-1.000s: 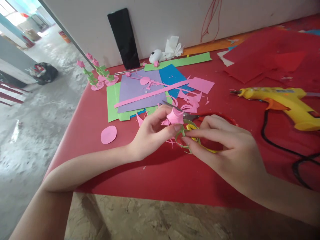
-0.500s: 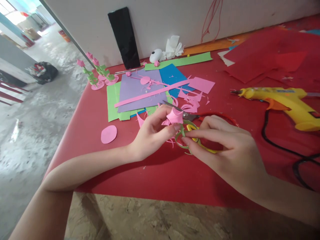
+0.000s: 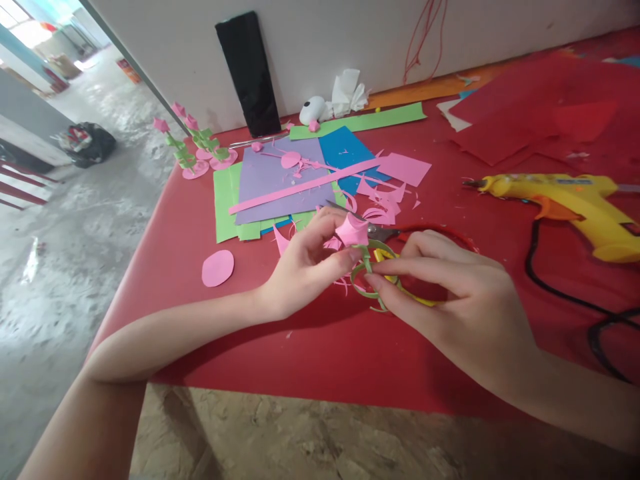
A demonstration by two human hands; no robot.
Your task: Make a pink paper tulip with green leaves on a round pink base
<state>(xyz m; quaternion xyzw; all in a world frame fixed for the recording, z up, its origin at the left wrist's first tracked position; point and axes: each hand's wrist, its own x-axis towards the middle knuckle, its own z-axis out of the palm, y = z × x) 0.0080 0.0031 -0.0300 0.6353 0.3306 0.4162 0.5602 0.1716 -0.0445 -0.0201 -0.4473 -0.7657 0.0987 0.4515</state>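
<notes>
My left hand pinches a small pink paper flower bud above the red table. My right hand pinches a curled green paper strip just below the bud, where a thin green stem joins it. The two hands' fingertips nearly touch. Scissors with red and yellow handles lie on the table right behind and under my hands, partly hidden by my right hand.
Stacked green, purple and blue sheets with pink strips and scraps lie behind my hands. A pink paper disc lies at the left. Finished pink flowers stand at the far left corner. A yellow glue gun and black cord lie at the right.
The pink bud has turned slightly in my left fingers. Both hands stay in nearly the same place.
</notes>
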